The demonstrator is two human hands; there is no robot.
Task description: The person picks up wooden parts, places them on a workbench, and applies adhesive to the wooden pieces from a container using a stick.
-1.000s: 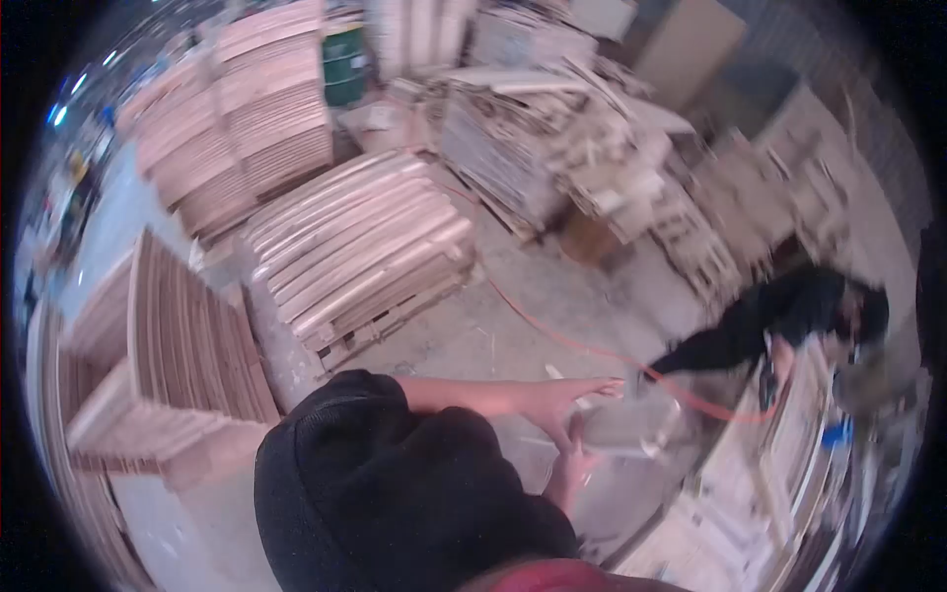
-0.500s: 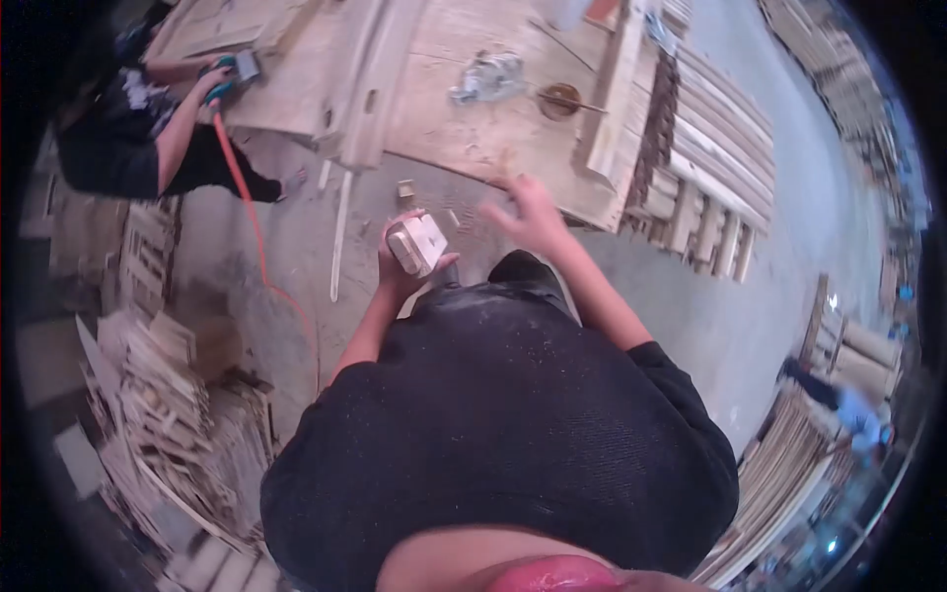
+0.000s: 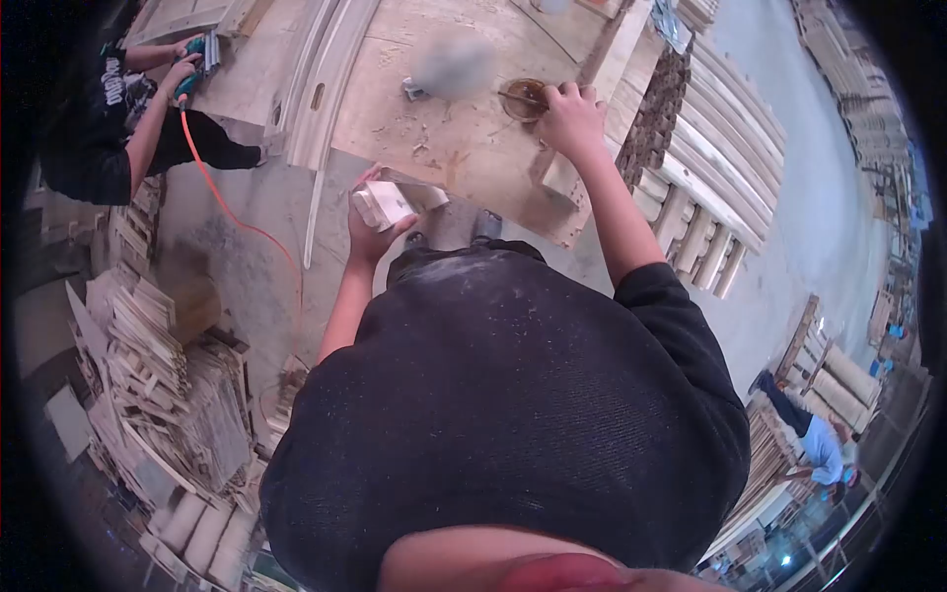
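Note:
My left hand [image 3: 373, 227] is wrapped round a pale wooden piece [image 3: 387, 204], held over the floor in front of the bench. My right hand [image 3: 572, 118] reaches over the plywood bench top [image 3: 380, 109], its fingers closed on a thin stick [image 3: 534, 99]. The stick rests in a round dish of brown stuff [image 3: 519, 102]. Left of the dish lies a crumpled plastic bag, partly blurred [image 3: 449, 64]. Wood crumbs are scattered on the bench near it.
At the upper left a co-worker [image 3: 89, 138] holds a green power tool [image 3: 192, 74] with an orange hose [image 3: 222, 202]. Stacked wooden strips [image 3: 725, 148] stand right of the bench. Scrap wood [image 3: 202, 414] is piled at lower left. Another person [image 3: 819, 444] bends at far right.
The view has swung from the pallets round to the bench. My hands have moved apart; my right hand has reached forward to the dish and closed on the stick. My left hand still holds the wooden piece.

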